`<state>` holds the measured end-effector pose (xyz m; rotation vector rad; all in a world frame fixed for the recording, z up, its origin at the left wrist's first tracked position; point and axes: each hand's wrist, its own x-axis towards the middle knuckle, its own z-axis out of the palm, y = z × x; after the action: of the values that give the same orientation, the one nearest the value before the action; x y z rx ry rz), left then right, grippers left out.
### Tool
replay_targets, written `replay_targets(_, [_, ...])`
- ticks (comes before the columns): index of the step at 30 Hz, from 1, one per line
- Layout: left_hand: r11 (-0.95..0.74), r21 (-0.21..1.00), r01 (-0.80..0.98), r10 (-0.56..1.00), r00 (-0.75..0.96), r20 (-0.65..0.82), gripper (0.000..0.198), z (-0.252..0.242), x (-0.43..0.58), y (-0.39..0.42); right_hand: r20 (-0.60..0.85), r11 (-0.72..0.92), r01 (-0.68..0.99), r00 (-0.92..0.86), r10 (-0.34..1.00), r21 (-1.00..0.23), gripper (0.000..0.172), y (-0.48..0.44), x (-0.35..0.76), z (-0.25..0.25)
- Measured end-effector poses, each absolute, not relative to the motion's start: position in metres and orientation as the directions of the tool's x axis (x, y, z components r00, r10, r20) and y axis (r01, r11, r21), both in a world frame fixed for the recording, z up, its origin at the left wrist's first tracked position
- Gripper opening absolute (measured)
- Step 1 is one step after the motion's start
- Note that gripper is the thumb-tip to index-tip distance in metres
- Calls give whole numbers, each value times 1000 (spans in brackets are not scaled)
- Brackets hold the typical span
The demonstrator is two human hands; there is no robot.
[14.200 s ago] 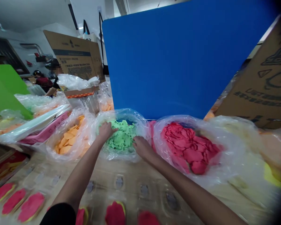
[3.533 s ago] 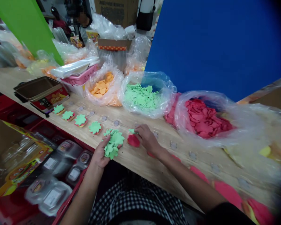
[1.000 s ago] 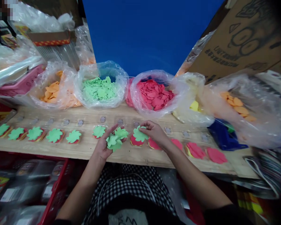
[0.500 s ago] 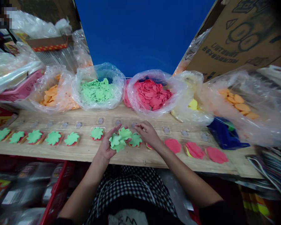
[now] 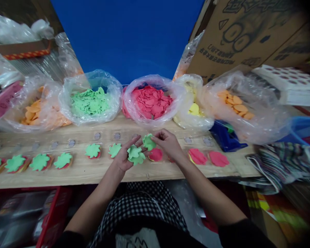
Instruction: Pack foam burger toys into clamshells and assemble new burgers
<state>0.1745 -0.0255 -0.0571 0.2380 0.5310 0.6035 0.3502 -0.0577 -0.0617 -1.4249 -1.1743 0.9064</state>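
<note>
My left hand (image 5: 122, 157) is held palm up above the wooden table, with a few thin green wavy-edged, lettuce-like pieces (image 5: 135, 155) on its fingers. Between the thumb and fingertips of my right hand (image 5: 169, 144) is a single green piece (image 5: 148, 142), just right of that pile. Below and beside the hands runs a row of small stacks in clear plastic packs. Those on the left carry green tops, such as one stack (image 5: 93, 150). To the right the tops are red, as on this round stack (image 5: 155, 155), and one stack is partly hidden by my right hand.
Behind the row stand clear bags of green pieces (image 5: 90, 102), red pieces (image 5: 153, 102), yellow pieces (image 5: 195, 109) and orange pieces (image 5: 235, 104). A blue tape dispenser (image 5: 226, 137) and a striped cloth (image 5: 279, 163) lie at the right. A red crate (image 5: 51, 215) is below the table's left.
The view has turned to the right, so the table appears shifted left. My right hand now pinches one green piece, and fewer pieces lie in my left hand.
</note>
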Motion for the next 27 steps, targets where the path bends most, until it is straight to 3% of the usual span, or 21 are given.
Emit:
replay_targets(4, [791, 332, -514, 611, 653, -447, 25, -59, 174, -21, 45, 13, 122, 266, 963, -992, 20, -69, 371, -61])
replay_targets(9, [741, 370, -560, 672, 609, -422, 24, -60, 171, -15, -104, -113, 106, 90, 991, -988, 21, -75, 374, -70])
replay_targets(13, [732, 378, -566, 681, 597, -424, 22, -60, 174, -14, -136, -143, 202, 49, 990, -969, 16, -72, 372, -90])
replay_targets(17, [724, 371, -582, 689, 598, -409, 21, -63, 180, -15, -30, -72, 501, 91, 995, -862, 5, -71, 374, -102])
replay_targets(20, [698, 357, -621, 715, 575, -397, 21, -66, 188, -15, 131, 7, 682, 130, 983, -732, 5, -76, 371, -92])
replay_targets(23, [696, 335, -636, 716, 578, -392, 21, -66, 199, -17, 298, 129, 708, 119, 947, -694, 13, -83, 365, -73])
replay_targets(27, [742, 318, -591, 666, 591, -456, 22, -63, 215, -18, 387, 336, 697, -91, 918, -633, 28, -88, 357, -51])
